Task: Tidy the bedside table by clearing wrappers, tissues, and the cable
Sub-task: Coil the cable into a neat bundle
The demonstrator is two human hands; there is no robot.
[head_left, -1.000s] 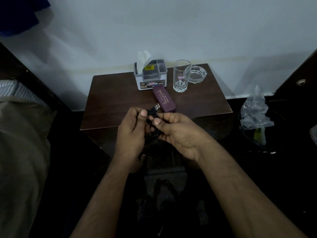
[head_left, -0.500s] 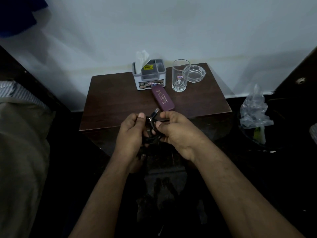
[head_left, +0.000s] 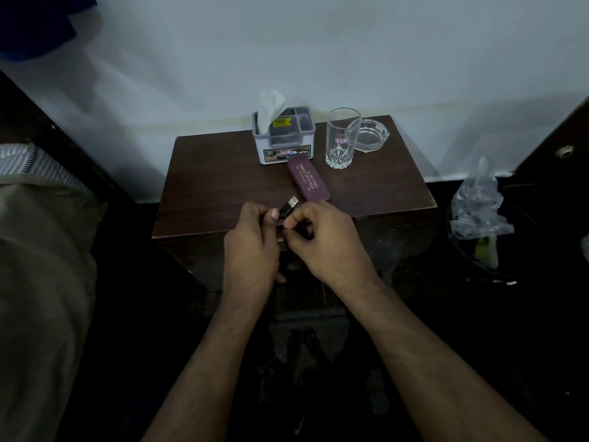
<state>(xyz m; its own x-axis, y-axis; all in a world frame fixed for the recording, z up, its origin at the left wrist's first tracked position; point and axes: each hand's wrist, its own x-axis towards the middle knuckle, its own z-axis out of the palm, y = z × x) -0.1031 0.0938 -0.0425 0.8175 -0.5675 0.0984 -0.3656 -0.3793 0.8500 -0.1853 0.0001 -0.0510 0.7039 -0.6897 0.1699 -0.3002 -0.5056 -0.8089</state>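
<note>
Fingers (head_left: 288, 222) of both hands are closed on the black cable (head_left: 287, 209), which is held just above the near edge of the table (head_left: 223, 186). Its USB plug is seen pointing up and away between the left hand (head_left: 251, 247) and the right hand (head_left: 325, 244); the rest of the cable is hidden behind the hands. At the back of the table a grey holder (head_left: 283, 138) is set, with a white tissue (head_left: 269, 106) standing in its left compartment. A drinking glass (head_left: 342, 138) is placed to its right, with a glass ashtray (head_left: 371, 135) just behind and beside it. A maroon spectacle case (head_left: 308, 181) is laid at a slant in front of the holder. A clear plastic bag (head_left: 478, 205) is seen off to the right of the table.
</note>
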